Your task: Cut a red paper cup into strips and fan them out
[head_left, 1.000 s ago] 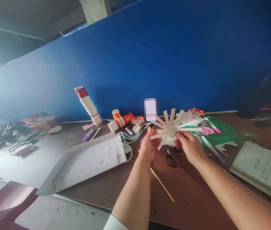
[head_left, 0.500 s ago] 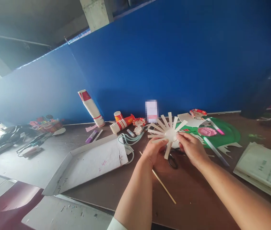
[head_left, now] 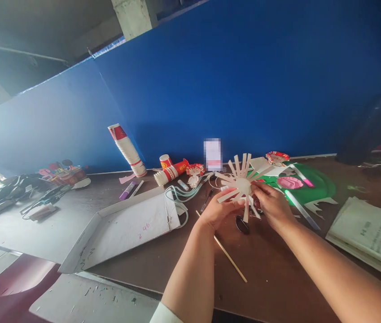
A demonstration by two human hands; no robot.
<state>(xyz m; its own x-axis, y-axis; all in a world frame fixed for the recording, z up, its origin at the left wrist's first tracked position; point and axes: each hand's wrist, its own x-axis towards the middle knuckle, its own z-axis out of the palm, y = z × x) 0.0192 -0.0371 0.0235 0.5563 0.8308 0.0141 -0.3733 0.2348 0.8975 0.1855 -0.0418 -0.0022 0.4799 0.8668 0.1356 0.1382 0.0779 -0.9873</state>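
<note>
Between my hands is a white paper cup cut into strips (head_left: 243,185), its strips fanned out around a round base. My left hand (head_left: 220,210) grips it from the lower left, thumb at the lower strips. My right hand (head_left: 271,202) pinches the right side near the base. Below it on the table lie scissors (head_left: 242,224), of which a black handle shows; the rest is hidden behind the cut cup and my hands. A thin wooden stick (head_left: 230,259) lies close to my left wrist.
A white cardboard lid (head_left: 126,229) lies to the left. Behind stand stacked paper cups (head_left: 128,151), with fallen red cups (head_left: 172,172) nearby. To the right are a green plate (head_left: 323,184), a pink paper piece (head_left: 290,182), markers (head_left: 301,208) and an open book (head_left: 368,237).
The cut cup has turned in my hands and shifted slightly right, its strips now pointing differently. My left hand has moved a little right; my right hand still pinches its edge.
</note>
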